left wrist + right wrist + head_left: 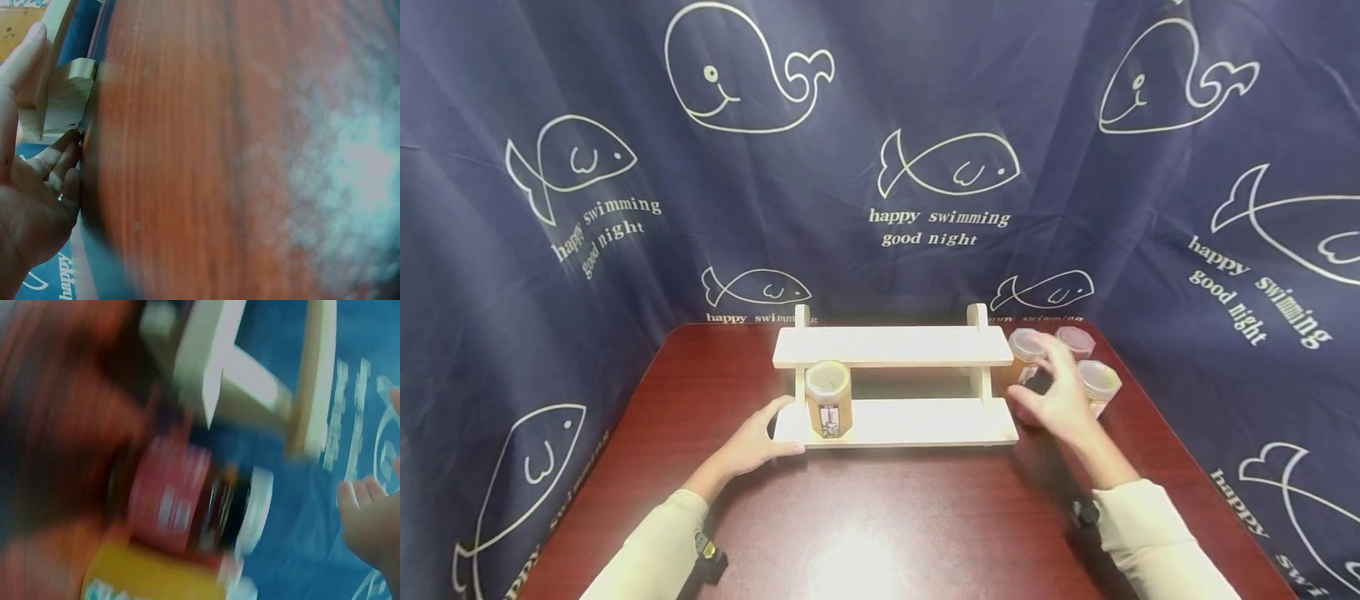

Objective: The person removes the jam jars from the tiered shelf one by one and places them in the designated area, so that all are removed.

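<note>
A white two-tier wooden rack [902,421] stands on the table. On the left of its lower shelf is a jar [829,400] with amber contents and a pale lid. My left hand [758,437] holds the left end of that shelf; in the left wrist view the thumb [28,59] lies along the board. Over the jars to the right of the rack hovers my right hand [1063,404], its fingers spread. In the right wrist view a dark jar with a red label [169,494] and white lid is apart from the right hand [378,528].
Near the right hand stand an amber jar [1026,343], a jar with a pinkish lid [1076,340] and a pale-lidded jar [1099,379]. The reddish-brown table [760,533] backs onto a dark blue curtain [850,275] printed with fish.
</note>
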Motion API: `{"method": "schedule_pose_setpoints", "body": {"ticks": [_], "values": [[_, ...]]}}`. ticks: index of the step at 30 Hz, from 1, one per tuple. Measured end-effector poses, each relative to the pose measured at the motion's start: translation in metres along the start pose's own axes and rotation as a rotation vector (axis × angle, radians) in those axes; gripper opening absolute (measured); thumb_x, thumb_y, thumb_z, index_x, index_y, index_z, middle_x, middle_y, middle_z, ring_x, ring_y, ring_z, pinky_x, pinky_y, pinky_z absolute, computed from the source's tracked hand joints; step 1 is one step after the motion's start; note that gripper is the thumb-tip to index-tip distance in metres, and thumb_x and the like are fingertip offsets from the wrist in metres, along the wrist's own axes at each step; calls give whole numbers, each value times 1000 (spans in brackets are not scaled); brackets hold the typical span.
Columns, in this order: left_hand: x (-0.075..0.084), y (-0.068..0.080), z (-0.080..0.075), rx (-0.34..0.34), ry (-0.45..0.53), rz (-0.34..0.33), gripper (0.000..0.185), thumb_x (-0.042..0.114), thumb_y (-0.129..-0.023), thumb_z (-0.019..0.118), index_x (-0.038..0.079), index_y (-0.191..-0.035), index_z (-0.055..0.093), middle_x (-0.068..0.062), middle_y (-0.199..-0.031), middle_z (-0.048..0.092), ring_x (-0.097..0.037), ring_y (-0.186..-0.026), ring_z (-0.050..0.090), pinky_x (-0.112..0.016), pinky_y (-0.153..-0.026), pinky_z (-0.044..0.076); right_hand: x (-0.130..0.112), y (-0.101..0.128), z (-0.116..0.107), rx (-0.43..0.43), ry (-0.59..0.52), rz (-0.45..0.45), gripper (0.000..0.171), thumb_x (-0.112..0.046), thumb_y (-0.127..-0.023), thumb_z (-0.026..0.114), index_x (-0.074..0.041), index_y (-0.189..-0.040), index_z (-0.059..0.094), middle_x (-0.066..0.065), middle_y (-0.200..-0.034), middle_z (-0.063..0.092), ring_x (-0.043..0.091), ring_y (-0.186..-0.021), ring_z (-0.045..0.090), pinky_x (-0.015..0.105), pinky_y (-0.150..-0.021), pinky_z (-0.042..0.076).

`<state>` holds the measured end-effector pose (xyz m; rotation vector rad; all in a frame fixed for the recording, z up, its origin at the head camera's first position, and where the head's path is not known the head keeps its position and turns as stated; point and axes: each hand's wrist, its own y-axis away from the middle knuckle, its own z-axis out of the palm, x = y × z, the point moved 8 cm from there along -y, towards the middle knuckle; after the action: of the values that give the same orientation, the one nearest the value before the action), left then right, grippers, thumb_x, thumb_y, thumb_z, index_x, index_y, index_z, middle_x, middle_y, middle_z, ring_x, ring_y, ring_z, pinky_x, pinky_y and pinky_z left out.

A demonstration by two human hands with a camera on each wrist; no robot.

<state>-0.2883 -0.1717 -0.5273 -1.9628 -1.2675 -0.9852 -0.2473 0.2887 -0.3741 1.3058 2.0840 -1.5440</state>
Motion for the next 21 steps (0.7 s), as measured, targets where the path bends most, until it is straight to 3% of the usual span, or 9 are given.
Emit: {"method": "schedule_pose_setpoints", "body": {"ticks": [2,7,11,15,21], "values": [[1,1,-1,-2,-1,-6,87,29,-74,91,11,-147,45,-18,-125,58,-20,-76,60,-36,-49,56,-11,2,27,-94,10,-53,76,17,-63,84,10,-132,54,26,-133,52,34,-118,53,27,-101,48],[1,2,-3,-2,-5,-10,88,30,-75,90,11,-147,44,-18,-127,57,-20,-76,60,-36,-50,56,-29,7,94,-266,-53,-3,62,6,-73,83,5,-130,58,21,-127,59,41,-115,57,55,-98,49],[-1,1,-4,10,-2,-13,87,28,-74,91,11,-146,45,-19,-122,58,-20,-71,60,-36,-48,55,-45,11,148,-371,-73,49,54,-3,-78,84,3,-126,62,17,-123,63,36,-115,59,53,-99,49],[-1,1,-1,0,-18,-11,87,30,-75,90,11,-147,44,-19,-123,58,-19,-68,60,-35,-51,56,-59,20,193,-462,14,106,59,-18,-77,88,1,-127,63,15,-124,64,33,-118,60,48,-104,47],[2,2,-1,3,-24,-22,89,29,-75,90,10,-148,43,-20,-123,58,-18,-67,60,-34,-53,55,-68,25,232,-449,47,260,82,-33,-75,90,2,-140,53,18,-136,58,35,-128,54,49,-109,42]]}}
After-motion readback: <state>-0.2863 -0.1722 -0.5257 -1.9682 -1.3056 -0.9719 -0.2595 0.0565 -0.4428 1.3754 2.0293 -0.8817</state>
